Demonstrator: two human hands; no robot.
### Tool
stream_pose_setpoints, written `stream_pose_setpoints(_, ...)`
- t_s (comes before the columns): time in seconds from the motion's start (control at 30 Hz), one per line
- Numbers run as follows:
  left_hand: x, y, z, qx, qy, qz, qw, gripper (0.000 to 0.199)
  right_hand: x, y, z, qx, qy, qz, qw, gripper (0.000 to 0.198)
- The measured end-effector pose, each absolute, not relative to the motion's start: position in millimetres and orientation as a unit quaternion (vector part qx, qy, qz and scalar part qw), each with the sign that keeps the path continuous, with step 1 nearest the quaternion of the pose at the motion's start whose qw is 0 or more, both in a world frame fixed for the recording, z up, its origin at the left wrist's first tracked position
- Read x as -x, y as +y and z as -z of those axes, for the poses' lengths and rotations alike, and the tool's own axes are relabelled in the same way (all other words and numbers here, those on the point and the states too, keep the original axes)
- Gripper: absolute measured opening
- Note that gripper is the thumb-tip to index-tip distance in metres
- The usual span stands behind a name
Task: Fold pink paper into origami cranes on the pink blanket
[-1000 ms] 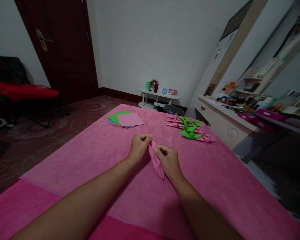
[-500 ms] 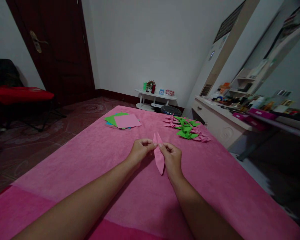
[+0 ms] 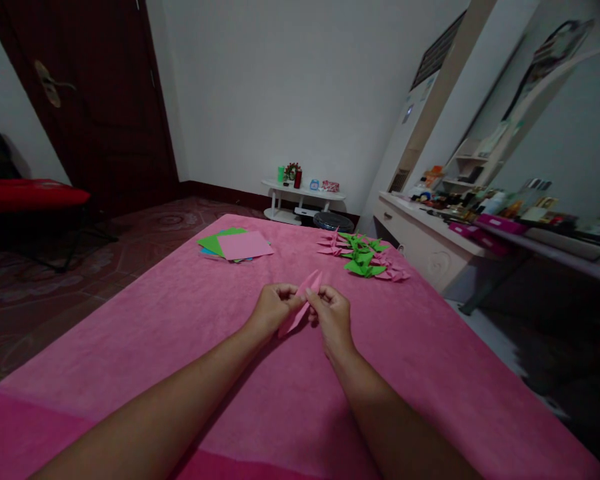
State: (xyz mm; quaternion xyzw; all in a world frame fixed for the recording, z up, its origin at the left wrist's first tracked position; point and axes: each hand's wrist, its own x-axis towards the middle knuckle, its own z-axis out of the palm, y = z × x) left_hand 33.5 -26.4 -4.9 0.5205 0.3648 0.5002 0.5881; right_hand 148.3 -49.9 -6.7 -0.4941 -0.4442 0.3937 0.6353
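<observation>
A folded piece of pink origami paper (image 3: 295, 319), long and narrow with pointed tips at its far end, is held between my two hands over the pink cloth. My left hand (image 3: 275, 305) pinches it from the left side, thumb on top. From the right, my right hand (image 3: 333, 312) grips it with the thumb pressed near its middle, fingers curled beneath. The paper slants from lower left to upper right. Part of its middle is hidden by my fingers.
Square paper sheets (image 3: 245, 245) in pink, green and blue lie stacked at the far left of the pink-covered surface (image 3: 220, 373). Several folded green and pink paper cranes (image 3: 365, 257) sit at the far right. A cluttered dresser (image 3: 420, 230) stands beyond the right edge.
The folded paper has turned clockwise, from nearly upright to a slant, its near end swinging left. Both hands keep hold of it. The whole view has shifted slightly.
</observation>
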Motion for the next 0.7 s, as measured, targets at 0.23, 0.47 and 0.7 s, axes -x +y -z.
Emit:
stream_pose_setpoints(0.23,-33,-26,4,-0.518,0.377,-0.489,0.592,0.032,-154,-47,8,0.486,-0.467,-0.364,0.643,0.030)
stream_pose_setpoints(0.47,-36,-30,-2,-0.483,0.307,-0.463,0.677,0.032,-151,-49,8,0.478,-0.489,-0.382,0.622,0.026)
stream_pose_setpoints(0.7,-37,-30,-6,-0.443,0.325,-0.461,0.697,0.026,-149,-49,7,0.496,-0.487,-0.376,0.613,0.026)
